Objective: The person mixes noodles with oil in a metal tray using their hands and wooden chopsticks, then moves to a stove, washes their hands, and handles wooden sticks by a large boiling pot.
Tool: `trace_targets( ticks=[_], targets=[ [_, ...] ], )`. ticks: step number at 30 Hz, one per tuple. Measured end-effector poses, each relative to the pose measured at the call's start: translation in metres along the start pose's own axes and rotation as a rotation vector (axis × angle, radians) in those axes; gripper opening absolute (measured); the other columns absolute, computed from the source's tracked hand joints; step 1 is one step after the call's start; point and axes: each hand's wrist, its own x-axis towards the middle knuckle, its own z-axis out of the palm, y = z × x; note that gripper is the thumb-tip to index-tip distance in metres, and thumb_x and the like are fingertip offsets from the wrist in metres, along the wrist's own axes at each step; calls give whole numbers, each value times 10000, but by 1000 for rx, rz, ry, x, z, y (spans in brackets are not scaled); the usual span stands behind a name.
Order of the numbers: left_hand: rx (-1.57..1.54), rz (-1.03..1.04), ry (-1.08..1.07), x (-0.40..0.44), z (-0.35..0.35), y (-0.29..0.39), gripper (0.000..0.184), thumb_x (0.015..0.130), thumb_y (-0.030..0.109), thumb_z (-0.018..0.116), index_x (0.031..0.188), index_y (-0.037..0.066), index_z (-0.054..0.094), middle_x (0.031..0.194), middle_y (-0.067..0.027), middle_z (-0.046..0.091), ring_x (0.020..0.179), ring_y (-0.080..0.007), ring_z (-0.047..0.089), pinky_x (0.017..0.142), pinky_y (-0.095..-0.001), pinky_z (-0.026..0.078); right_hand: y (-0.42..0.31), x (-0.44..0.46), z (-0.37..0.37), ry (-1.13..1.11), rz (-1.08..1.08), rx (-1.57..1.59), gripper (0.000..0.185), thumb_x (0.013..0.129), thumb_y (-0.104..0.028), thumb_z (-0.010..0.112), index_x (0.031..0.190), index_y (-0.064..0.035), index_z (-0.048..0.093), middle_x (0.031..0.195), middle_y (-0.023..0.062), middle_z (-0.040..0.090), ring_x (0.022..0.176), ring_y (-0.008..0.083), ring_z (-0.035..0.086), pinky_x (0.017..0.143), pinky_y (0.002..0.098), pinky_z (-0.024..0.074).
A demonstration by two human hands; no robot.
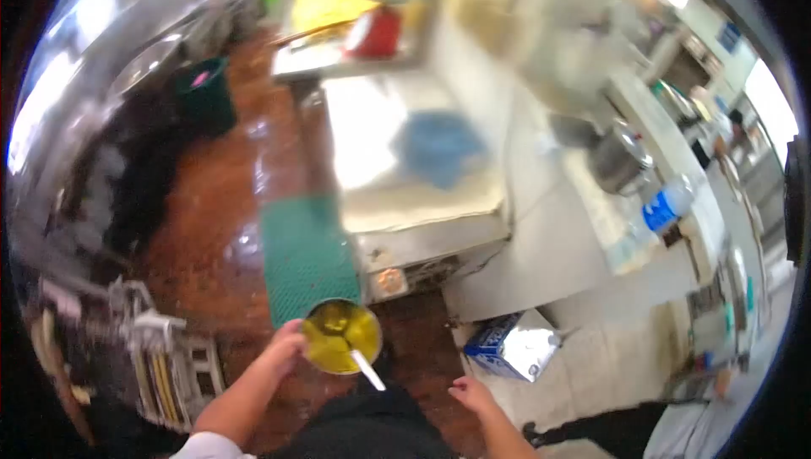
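My left hand (289, 347) grips the rim of a round metal bowl (379, 339) low in the view, in front of my dark apron (367, 425). Yellow liquid (325, 353) fills part of it, probably oil, though I cannot tell for sure. A ladle (367, 369) leans in the liquid, its pale handle sticking out over the near rim toward me. My right hand (471, 393) hangs to the right with nothing in it, fingers loosely bent and slightly apart. Beyond that hand, a blue and silver square can (515, 346) stands by the wall.
Ahead is a pale-topped work table (380, 197) with a blue cloth (441, 146) on it. A green mat (308, 248) lies on the wet reddish floor (203, 222). A metal rack (160, 366) stands at left. A shelf on the right holds a metal pot (621, 159) and a plastic bottle (667, 204).
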Motion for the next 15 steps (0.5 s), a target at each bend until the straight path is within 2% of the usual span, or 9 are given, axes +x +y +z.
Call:
trace_targets(
  ticks=[1, 3, 5, 7, 9, 11, 12, 13, 15],
  targets=[
    [-35, 13, -50, 8, -7, 14, 558, 617, 23, 496, 1175, 28, 498, 1012, -102, 584, 857, -246, 584, 685, -341, 493, 7, 12, 6, -58, -17, 17, 414, 749, -363, 675, 1026, -58, 635, 942, 144, 657, 899, 262, 623, 808, 353, 484],
    [-83, 141, -57, 1, 5, 61, 549, 607, 40, 491, 1155, 16, 501, 1005, -114, 584, 868, -266, 588, 712, -363, 500, 5, 38, 17, -107, -21, -13, 337, 765, -374, 645, 927, -79, 661, 856, 124, 661, 812, 269, 627, 736, 369, 498],
    [-36, 62, -5, 12, -23, 81, 542, 589, 53, 492, 1128, -1, 505, 1018, -129, 585, 915, -287, 588, 784, -397, 500, 1, 72, 20, -219, -327, -313, 270, 802, -348, 578, 799, -93, 667, 802, 123, 647, 757, 297, 614, 677, 393, 499],
    [-155, 86, -115, 20, -16, 114, 547, 573, 64, 489, 1114, -14, 500, 1048, -145, 578, 962, -297, 581, 837, -422, 489, -9, 108, 19, -353, -606, -681, 298, 831, -295, 496, 862, -72, 691, 864, 155, 656, 787, 346, 615, 711, 454, 489],
    [-179, 177, -141, 34, -31, 134, 588, 568, 70, 481, 1150, -12, 484, 1084, -164, 565, 968, -306, 581, 850, -446, 485, -5, 139, 34, -283, -379, -624, 321, 838, -304, 487, 837, -53, 688, 824, 179, 648, 778, 341, 619, 718, 450, 493],
    [-166, 161, -169, 33, -20, 171, 636, 567, 77, 480, 1197, -10, 464, 1118, -172, 552, 1005, -317, 572, 886, -453, 475, -32, 137, 22, -194, -220, -344, 306, 839, -284, 496, 840, -44, 685, 836, 181, 649, 783, 344, 619, 730, 455, 491],
    [-147, 158, -201, 36, -18, 188, 656, 568, 85, 485, 1216, -8, 453, 1134, -171, 547, 1027, -319, 563, 904, -449, 467, -48, 130, 13, -100, -313, -398, 291, 840, -295, 512, 871, -64, 687, 836, 178, 648, 798, 348, 623, 731, 454, 493],
    [-131, 154, -232, 45, -21, 205, 676, 569, 94, 489, 1235, -6, 442, 1150, -169, 542, 1050, -322, 554, 922, -445, 459, -57, 128, 11, -77, -280, -383, 291, 840, -295, 512, 871, -64, 687, 836, 178, 648, 798, 348, 623, 731, 454, 493],
    [-72, 138, -264, 72, -48, 225, 689, 575, 117, 501, 1250, -1, 429, 1162, -161, 540, 1064, -317, 551, 916, -441, 467, -80, 121, 15, -131, 233, 39, 243, 828, -266, 532, 922, -97, 679, 860, 170, 644, 812, 350, 622, 732, 456, 495]
  ],
)
